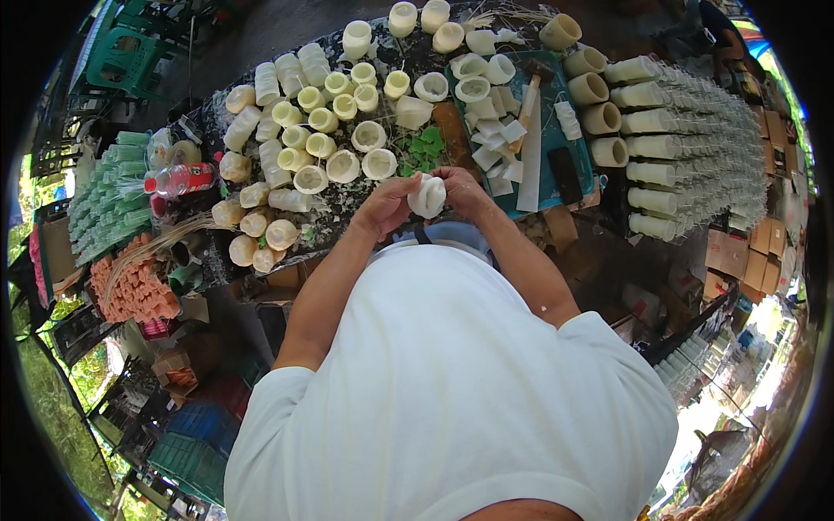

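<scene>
One bare left hand (385, 207) and bare right hand (463, 191), curled nearly closed, pinch a rounded white waxy-looking lump (426, 199) at the speckled dark worktop's (337, 207) near edge, probably steadying it from both sides.

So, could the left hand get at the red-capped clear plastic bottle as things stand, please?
Probably not straight away: the left hand is holding a white lumpy piece, and pale rounded cups sit between it and the bottle.
</scene>
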A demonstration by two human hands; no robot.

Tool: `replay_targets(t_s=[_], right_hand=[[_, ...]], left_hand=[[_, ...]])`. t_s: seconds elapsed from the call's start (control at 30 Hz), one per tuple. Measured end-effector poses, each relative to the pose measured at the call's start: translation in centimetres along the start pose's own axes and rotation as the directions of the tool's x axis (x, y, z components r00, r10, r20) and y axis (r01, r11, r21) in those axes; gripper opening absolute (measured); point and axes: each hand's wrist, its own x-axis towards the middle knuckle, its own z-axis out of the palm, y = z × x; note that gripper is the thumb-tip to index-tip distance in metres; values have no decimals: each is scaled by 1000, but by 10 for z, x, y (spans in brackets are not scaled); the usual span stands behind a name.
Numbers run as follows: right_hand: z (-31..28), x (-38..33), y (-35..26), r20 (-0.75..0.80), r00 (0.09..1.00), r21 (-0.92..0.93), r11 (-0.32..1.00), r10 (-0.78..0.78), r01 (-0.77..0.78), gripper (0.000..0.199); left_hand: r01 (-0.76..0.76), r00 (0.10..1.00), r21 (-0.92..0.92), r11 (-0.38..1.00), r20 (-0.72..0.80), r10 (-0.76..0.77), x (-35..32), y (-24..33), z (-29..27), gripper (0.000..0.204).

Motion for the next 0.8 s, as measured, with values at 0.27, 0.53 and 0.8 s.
replay_targets(t_s=[0.27, 0.53, 0.8], right_hand=[[18, -53, -31, 5, 944, -252, 913, -331, 322, 73], [28, -57, -62, 68, 827, -944, 232, -558, 234, 49], [80, -38, -79, 199, 872, -761, 490, -447, 424, 60]], left_hand=[[-361, 861, 115, 925, -340, 378, -10, 7, 2, 33], [301, 541, 935, 188, -329, 774, -60, 10, 27, 76], [86, 678, 979, 185, -194, 709, -53, 15, 25, 81]])
